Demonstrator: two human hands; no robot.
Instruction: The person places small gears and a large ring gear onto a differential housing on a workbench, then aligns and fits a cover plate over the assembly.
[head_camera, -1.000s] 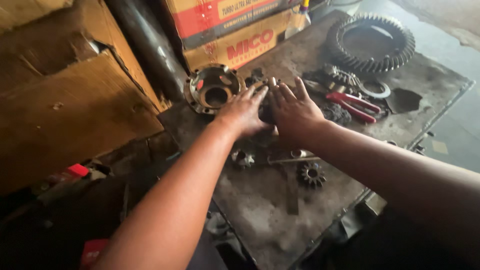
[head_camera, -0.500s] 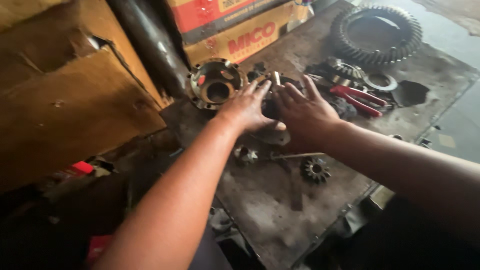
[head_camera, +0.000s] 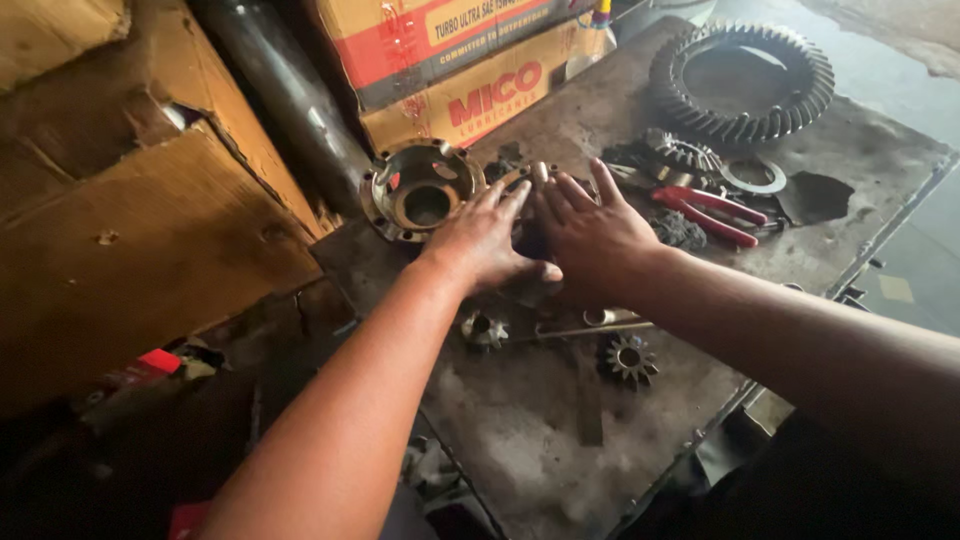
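Observation:
Both my hands rest side by side on a dark metal part (head_camera: 528, 240) in the middle of the greasy steel bench (head_camera: 520, 440). My left hand (head_camera: 485, 240) covers its left side, thumb tucked under the near edge. Covering the right side is my right hand (head_camera: 592, 232), fingers stretched forward. Most of the part is hidden under my palms. A round flanged gear housing (head_camera: 420, 190) lies just beyond my left hand. Two small bevel gears (head_camera: 484, 328) (head_camera: 628, 360) and a thin steel tool (head_camera: 590, 326) lie nearer to me.
A large ring gear (head_camera: 745, 85) lies at the far right corner. Red-handled pliers (head_camera: 712, 212), a toothed side gear (head_camera: 682, 155) and a flat washer (head_camera: 755, 178) sit right of my hands. Printed cartons (head_camera: 470, 95), a steel pipe (head_camera: 285, 95) and a big brown carton (head_camera: 150, 260) stand behind and left.
My hands have stayed on the dark part and shifted only slightly. The view has slid a little, so the bench sits lower in the picture.

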